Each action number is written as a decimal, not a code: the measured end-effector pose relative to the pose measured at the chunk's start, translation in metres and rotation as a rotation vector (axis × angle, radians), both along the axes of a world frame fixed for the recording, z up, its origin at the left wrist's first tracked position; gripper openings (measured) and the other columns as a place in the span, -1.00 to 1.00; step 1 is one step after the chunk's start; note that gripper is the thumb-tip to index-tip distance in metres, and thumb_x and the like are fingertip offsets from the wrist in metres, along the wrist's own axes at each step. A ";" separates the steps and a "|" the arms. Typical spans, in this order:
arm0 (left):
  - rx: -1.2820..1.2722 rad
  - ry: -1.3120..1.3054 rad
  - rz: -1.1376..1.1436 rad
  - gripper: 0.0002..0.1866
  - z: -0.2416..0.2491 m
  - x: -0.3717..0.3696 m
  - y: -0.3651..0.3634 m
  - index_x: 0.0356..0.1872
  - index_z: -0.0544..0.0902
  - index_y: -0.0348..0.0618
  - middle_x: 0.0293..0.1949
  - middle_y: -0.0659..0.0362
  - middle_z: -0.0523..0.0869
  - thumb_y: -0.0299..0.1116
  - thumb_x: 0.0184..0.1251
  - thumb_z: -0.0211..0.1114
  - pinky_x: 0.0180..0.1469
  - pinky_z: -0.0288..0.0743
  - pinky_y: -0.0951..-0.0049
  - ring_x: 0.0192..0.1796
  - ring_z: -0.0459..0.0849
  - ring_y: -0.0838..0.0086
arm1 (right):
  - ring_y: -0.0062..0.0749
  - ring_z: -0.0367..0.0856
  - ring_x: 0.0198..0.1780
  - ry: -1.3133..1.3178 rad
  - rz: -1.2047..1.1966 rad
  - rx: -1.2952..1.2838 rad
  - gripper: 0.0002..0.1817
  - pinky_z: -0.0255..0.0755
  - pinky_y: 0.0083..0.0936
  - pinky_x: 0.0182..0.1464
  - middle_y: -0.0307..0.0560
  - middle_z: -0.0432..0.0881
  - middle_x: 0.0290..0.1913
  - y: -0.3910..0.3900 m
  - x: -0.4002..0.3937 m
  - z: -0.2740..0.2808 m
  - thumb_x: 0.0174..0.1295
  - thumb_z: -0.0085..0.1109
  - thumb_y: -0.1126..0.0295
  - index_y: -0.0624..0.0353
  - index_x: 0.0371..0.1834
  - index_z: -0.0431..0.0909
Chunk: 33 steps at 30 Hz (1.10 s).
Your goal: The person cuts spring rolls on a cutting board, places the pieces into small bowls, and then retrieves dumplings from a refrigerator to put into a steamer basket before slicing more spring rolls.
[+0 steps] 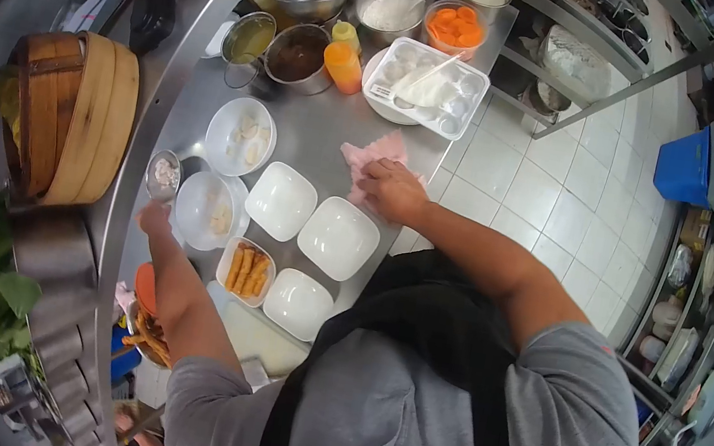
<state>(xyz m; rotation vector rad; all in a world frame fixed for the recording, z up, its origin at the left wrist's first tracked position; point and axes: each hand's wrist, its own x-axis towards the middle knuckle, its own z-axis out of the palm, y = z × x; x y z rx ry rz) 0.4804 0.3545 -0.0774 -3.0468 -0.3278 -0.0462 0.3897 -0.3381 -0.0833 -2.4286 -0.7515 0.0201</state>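
Observation:
My right hand [392, 191] presses its bent fingers on a crumpled pink cloth [380, 153] at the steel counter's right edge. On the left, my left hand [154, 219] looks closed, just below a small round metal cup [163, 176] with whitish food in it; whether it grips a handle is too small to tell. Beside that hand are a white round bowl [201, 208] and another white bowl [240, 133], each with pale pieces inside. Three empty white square bowls [281, 201] stand between my arms. A fourth square bowl [226, 281] holds several fried rolls [249, 272].
Sauce pots [299, 59], squeeze bottles [342, 67], a container of orange slices [455, 28] and a white tray [461, 120] crowd the counter's far end. Bamboo steamers [95, 122] and green leaves [3, 306] sit left. A blue bin [682, 169] stands right, beyond the tiled floor.

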 end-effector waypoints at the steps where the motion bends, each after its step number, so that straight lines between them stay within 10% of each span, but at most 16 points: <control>1: -0.272 -0.145 0.219 -0.73 0.006 -0.001 -0.012 0.11 0.77 -0.25 -0.11 0.02 0.85 -0.31 0.54 0.45 -0.11 0.71 0.14 -0.14 0.84 0.21 | -0.13 0.59 0.35 0.001 0.027 -0.054 -0.63 0.47 -0.07 0.43 -0.16 0.65 0.20 -0.001 0.004 0.000 0.29 0.46 0.26 -0.06 0.16 0.85; 4: -0.958 -0.611 0.549 -0.70 0.026 -0.021 -0.073 0.19 0.71 -0.24 -0.08 0.06 0.80 -0.41 0.53 0.40 -0.13 0.71 0.26 -0.16 0.79 0.34 | -0.12 0.56 0.41 0.157 0.061 -0.135 -0.62 0.44 -0.07 0.47 -0.14 0.64 0.25 -0.004 0.006 0.036 0.34 0.43 0.22 -0.08 0.21 0.82; 6: -0.613 -0.726 0.277 -0.76 0.016 -0.064 -0.136 0.15 0.71 -0.19 -0.09 0.15 0.78 -0.44 0.54 0.39 -0.12 0.71 0.33 -0.13 0.76 0.43 | -0.08 0.49 0.53 0.127 0.151 -0.151 -0.52 0.39 -0.05 0.54 -0.10 0.60 0.39 -0.014 0.004 0.033 0.41 0.40 0.16 -0.12 0.39 0.73; 8: -1.184 -0.635 0.302 -0.77 0.064 -0.133 -0.284 0.15 0.72 -0.16 -0.10 0.18 0.78 -0.52 0.55 0.35 -0.07 0.69 0.32 -0.12 0.75 0.43 | -0.03 0.39 0.64 -0.048 0.102 -0.090 -0.41 0.34 -0.01 0.60 -0.07 0.53 0.56 -0.026 -0.006 0.025 0.43 0.38 0.13 -0.14 0.54 0.63; 14: -1.227 0.290 -0.184 -0.77 0.093 -0.334 -0.497 0.02 0.68 -0.24 0.01 -0.07 0.77 -0.26 0.66 0.28 0.25 0.59 0.07 0.09 0.73 0.10 | 0.31 0.53 0.48 -0.193 0.205 0.085 -0.38 0.40 0.19 0.52 0.26 0.57 0.50 -0.041 0.012 0.007 0.37 0.37 0.29 -0.03 0.54 0.62; 16: -1.185 0.562 -0.214 -0.67 0.035 -0.415 -0.503 0.09 0.77 -0.28 0.02 -0.09 0.83 -0.22 0.72 0.21 0.28 0.60 0.11 0.10 0.77 0.11 | 0.28 0.50 0.51 -0.199 0.259 0.075 -0.40 0.35 0.21 0.54 0.27 0.57 0.46 -0.040 0.024 0.000 0.38 0.36 0.28 -0.02 0.52 0.64; 20: -1.428 0.859 0.373 -0.45 0.209 -0.433 -0.474 0.23 0.83 -0.28 0.07 0.14 0.91 0.08 0.73 0.34 0.10 0.74 0.28 0.05 0.82 0.33 | 0.27 0.45 0.55 -0.212 0.256 0.041 -0.45 0.26 0.18 0.58 0.21 0.55 0.48 -0.033 0.029 0.005 0.37 0.36 0.26 0.06 0.45 0.68; 25: -0.303 -0.246 0.228 -0.56 0.463 -0.419 -0.409 0.25 0.80 -0.22 0.06 -0.03 0.84 -0.12 0.57 0.51 0.27 0.69 0.17 0.15 0.82 0.13 | 0.25 0.48 0.50 -0.242 0.245 0.095 -0.48 0.26 0.18 0.56 0.19 0.59 0.42 -0.035 0.030 0.010 0.34 0.33 0.21 0.10 0.36 0.72; 28: -0.164 -0.908 0.289 -0.70 0.599 -0.385 -0.371 0.10 0.80 -0.27 -0.12 0.04 0.83 -0.27 0.53 0.46 0.12 0.70 0.21 -0.07 0.81 0.27 | 0.25 0.49 0.48 -0.235 0.237 0.087 -0.48 0.26 0.19 0.56 0.19 0.60 0.42 -0.034 0.028 0.008 0.32 0.32 0.18 0.11 0.32 0.74; 30: 0.412 -1.085 0.209 -0.60 0.660 -0.371 -0.296 0.15 0.80 -0.25 -0.07 -0.04 0.85 -0.14 0.53 0.48 0.16 0.68 0.16 0.02 0.83 0.16 | 0.25 0.49 0.48 -0.241 0.211 0.059 -0.48 0.25 0.20 0.56 0.19 0.61 0.43 -0.032 0.029 0.010 0.32 0.31 0.19 0.12 0.32 0.74; 33: 0.408 -0.963 0.227 -0.55 0.707 -0.359 -0.221 0.22 0.80 -0.22 0.08 -0.12 0.84 -0.07 0.55 0.47 0.26 0.66 0.12 0.17 0.84 0.08 | 0.30 0.50 0.49 -0.223 0.213 0.072 -0.47 0.26 0.25 0.57 0.22 0.61 0.45 -0.032 0.026 0.009 0.33 0.28 0.20 0.12 0.35 0.72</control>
